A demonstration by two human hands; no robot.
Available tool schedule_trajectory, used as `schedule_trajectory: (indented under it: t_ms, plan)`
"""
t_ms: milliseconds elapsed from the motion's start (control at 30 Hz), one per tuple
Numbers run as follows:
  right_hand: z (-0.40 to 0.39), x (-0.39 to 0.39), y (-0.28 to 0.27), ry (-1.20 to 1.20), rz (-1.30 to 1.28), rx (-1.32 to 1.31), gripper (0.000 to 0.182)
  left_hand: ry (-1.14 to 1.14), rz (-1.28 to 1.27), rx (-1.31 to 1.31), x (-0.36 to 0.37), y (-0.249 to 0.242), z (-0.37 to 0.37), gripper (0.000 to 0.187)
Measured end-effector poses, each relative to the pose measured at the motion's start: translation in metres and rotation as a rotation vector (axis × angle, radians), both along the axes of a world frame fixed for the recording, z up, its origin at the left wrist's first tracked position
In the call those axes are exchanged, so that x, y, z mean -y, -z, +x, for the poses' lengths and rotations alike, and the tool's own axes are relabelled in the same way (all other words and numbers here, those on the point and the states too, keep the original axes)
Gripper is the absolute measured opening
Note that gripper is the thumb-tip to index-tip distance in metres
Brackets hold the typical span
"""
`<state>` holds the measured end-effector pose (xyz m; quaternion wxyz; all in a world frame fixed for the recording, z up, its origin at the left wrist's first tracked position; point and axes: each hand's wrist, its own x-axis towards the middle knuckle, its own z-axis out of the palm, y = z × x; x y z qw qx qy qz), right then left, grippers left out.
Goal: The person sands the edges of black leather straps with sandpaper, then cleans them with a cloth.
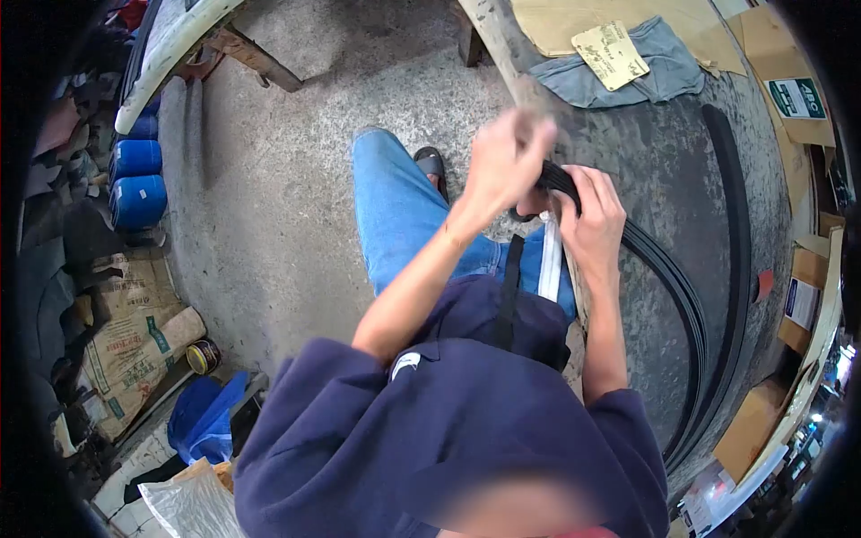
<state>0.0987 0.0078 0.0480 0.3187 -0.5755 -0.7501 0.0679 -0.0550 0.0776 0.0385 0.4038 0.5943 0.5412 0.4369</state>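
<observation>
A bundle of long black strips (668, 278) curves across the dark bench top, and its near end is bent over in my right hand (592, 211). The right fingers and thumb are closed around that end. Just left of it and a little higher is my left hand (511, 157), slightly blurred, its fingers curled in toward the thumb. Whatever the left fingers may pinch does not show. Below the hands, a white strap (550, 260) lies over my jeans, and a black strap (511, 291) runs down beside it.
The bench (646, 170) carries a grey cloth (668, 67) with a yellow written card (610, 54) on top. Along its right side are cardboard boxes (789, 81). At floor level on the left are blue rolls (139, 197), a printed sack (134, 341) and a small tin (204, 356).
</observation>
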Motion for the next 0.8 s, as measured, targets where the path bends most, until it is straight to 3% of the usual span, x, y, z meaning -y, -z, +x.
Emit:
schedule_trajectory:
  t_ms: [67, 167, 300, 367, 600, 733, 800]
  plan:
    - [-0.001, -0.001, -0.001, 0.014, -0.004, 0.003, 0.034, 0.206, -0.281, 0.053, 0.027, 0.019, -0.006, 0.036]
    - [0.002, -0.002, -0.001, -0.025, -0.024, 0.027, 0.034, 0.225, -0.434, 0.289, 0.034, 0.028, 0.000, 0.036]
    - [0.002, -0.003, -0.002, -0.031, -0.028, 0.029, 0.034, 0.294, -0.518, 0.402, 0.026, 0.043, -0.002, 0.037]
    - [0.000, -0.004, -0.002, -0.026, -0.037, 0.037, 0.033, 0.339, -0.669, 0.812, 0.027, 0.052, -0.004, 0.033]
    - [0.003, -0.003, -0.003, -0.018, -0.076, 0.063, 0.032, 0.504, -0.731, 1.205, 0.029, 0.081, -0.002, 0.035]
    - [0.002, -0.003, -0.001, -0.015, -0.064, 0.064, 0.033, 0.357, -0.769, 1.154, 0.030, 0.066, 0.007, 0.032]
    - [0.001, -0.004, -0.001, -0.014, -0.068, 0.063, 0.033, 0.290, -0.593, 0.856, 0.032, 0.059, 0.017, 0.038]
